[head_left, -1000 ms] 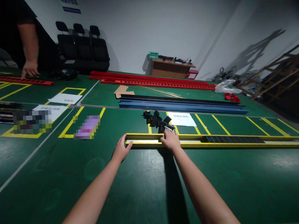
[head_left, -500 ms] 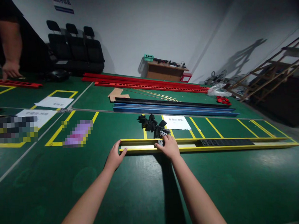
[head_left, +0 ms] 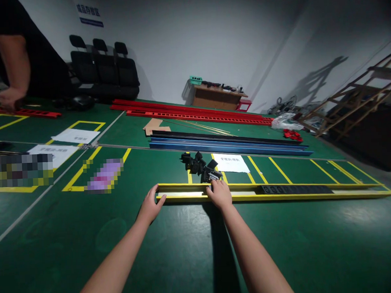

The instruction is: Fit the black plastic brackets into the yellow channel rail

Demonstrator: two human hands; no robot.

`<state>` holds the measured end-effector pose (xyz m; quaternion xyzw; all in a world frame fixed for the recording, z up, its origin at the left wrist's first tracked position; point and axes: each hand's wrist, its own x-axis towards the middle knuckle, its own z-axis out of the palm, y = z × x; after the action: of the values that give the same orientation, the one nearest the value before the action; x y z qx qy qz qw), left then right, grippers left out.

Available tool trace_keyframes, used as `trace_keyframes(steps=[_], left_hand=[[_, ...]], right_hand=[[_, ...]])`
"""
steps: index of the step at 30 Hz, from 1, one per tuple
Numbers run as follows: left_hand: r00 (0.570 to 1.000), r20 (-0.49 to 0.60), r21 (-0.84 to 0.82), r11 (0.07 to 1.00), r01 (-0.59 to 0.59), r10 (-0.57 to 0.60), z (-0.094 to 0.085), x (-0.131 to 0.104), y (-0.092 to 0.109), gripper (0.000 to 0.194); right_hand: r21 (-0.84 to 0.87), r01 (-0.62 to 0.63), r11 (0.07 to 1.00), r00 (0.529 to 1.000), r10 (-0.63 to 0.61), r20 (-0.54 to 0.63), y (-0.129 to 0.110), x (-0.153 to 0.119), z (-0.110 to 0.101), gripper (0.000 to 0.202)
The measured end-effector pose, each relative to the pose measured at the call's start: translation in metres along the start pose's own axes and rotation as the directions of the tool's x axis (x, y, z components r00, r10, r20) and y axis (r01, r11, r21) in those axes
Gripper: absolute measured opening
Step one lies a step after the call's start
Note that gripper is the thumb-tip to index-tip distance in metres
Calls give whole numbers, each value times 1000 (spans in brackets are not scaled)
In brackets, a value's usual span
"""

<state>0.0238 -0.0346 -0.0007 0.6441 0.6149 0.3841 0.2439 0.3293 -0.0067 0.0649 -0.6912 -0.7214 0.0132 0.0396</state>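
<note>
A long yellow channel (head_left: pixel 298 196) lies across the floor in front of me, its open side up. My left hand (head_left: pixel 150 204) grips its left end, thumb on the near wall and fingers round the far one. Over the channel, right of the left hand, my right hand (head_left: pixel 221 193) is closed on a small dark module, mostly hidden by the fingers. Farther right inside the channel sits a row of black socket modules (head_left: pixel 294 189). Just beyond the right hand lies a loose heap of black modules (head_left: pixel 198 164).
White paper sign (head_left: pixel 231 163) lies behind the channel. Blue rails (head_left: pixel 228 147), red rails (head_left: pixel 197 117) and cardboard (head_left: pixel 154 126) lie farther back. At the upper left a co-worker's hand (head_left: pixel 12 98) is over a red rail. A wooden ladder frame (head_left: pixel 351 90) stands at right.
My right hand has turned slightly over the channel, and the pale face of the piece under it is now hidden. The left hand keeps its place. The co-worker's hand has closed.
</note>
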Motion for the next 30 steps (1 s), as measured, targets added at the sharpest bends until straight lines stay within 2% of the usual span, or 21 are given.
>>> trace_keyframes(steps=[3,6,9,17,23,30], left_hand=[[1000,-5,-2,1000,-3,3,0,0,-1,58],[1000,-14,-4,1000,-9,9,1,0,-2,58],[1000,-11,-3,1000,-11,10,1,0,-3,58],[1000,-3,2,1000,0,0,1,0,-2,59],[1000,-19,-23,1000,-7,7,2,0,-3,57],[1000,-11,-17,1000,-15,15,1,0,-2,57]], right_hand=[[71,76,995,991,-83,102,15,3,-5,51],[56,28,998,997,-32,65,23,2,-6,61],[-2,-11,1000,1000,11,1,21,0,-3,57],[-44,-2,999,1000,1,-26,17,0,0,45],[11,37,999,998,-38,55,22,0,-5,59],[-46,-16,999,1000,16,15,15,-2,-4,38]])
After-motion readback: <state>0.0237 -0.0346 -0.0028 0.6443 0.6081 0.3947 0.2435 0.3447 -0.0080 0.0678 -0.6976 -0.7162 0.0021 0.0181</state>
